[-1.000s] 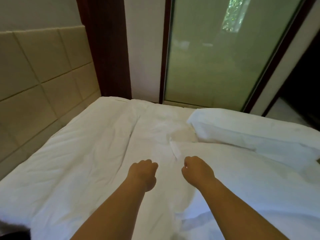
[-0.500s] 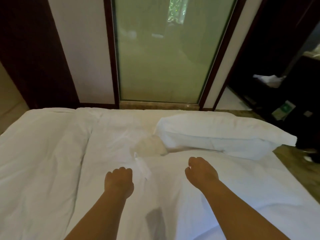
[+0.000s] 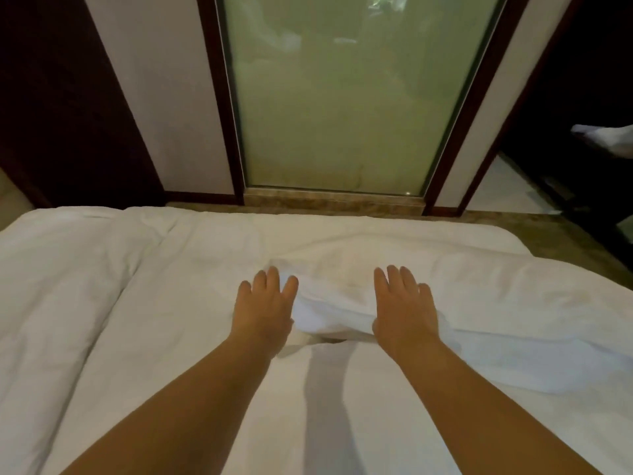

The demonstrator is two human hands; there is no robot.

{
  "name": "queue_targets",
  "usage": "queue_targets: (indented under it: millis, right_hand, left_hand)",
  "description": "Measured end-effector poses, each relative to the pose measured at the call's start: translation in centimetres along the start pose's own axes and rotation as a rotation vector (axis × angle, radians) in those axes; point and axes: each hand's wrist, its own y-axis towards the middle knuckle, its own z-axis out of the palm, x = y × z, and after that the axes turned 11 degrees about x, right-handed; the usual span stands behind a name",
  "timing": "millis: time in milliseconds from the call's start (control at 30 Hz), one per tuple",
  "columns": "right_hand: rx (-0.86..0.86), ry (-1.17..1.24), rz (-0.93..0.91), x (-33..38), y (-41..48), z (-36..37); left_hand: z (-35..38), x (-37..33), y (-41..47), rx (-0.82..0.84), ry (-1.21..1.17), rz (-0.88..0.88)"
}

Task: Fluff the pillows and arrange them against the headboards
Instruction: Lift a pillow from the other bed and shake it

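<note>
Room: a dim bedroom with a tall frosted glass panel (image 3: 342,97) in a dark wooden frame straight ahead, pale wall strips on both sides of it, and a brownish floor (image 3: 565,241) beyond the far edge of the bed.
Surface: a white duvet (image 3: 85,320) covers the bed, creased and rumpled, filling the lower half of the view.
Pillow: 1 white pillow (image 3: 496,320) lies flat on the duvet, right of centre, stretching toward the right edge of the bed; its near-left corner sits between the 2 hands.
Left hand: the left hand (image 3: 263,303) is spread flat, palm down, fingers apart, pressing at the pillow's left end where the fabric bunches; it clasps nothing.
Right hand: the right hand (image 3: 404,303) is also spread, palm down, resting on top of the pillow with the fabric dented beneath it.
Hands together: the 2 hands are apart, side by side at the same height, with a fold of pillow between them.
Far right: something white (image 3: 606,138) lies in the dark area; too dim to identify.
</note>
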Motion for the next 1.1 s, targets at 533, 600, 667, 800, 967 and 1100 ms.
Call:
queue_targets:
  millis: [533,600,667,800,967,1100]
  right_hand:
    - [-0.094,0.047,-0.179,-2.4,3.6,9.3]
    - [0.028,0.063,-0.228,-1.6,1.9,10.1]
    - [0.108,0.055,-0.263,-0.7,0.0,9.7]
    - [0.160,-0.055,-0.159,0.0,-2.6,4.5]
    - [0.148,-0.073,0.015,0.2,-7.4,-2.4]
    - [0.024,-0.062,0.042,3.9,-13.0,-7.9]
  left_hand:
    - [6.8,-7.0,6.0,-0.055,0.265,0.263]
    - [8.2,-7.3,3.8,-0.019,0.203,0.333]
    - [7.8,-6.3,2.1,0.010,0.210,0.377]
    - [2.3,-2.9,0.8,-0.035,0.193,0.401]
    - [-7.7,-1.1,-5.4,0.043,0.305,0.420]
    - [-10.7,4.3,-11.1,-0.073,0.372,0.340]
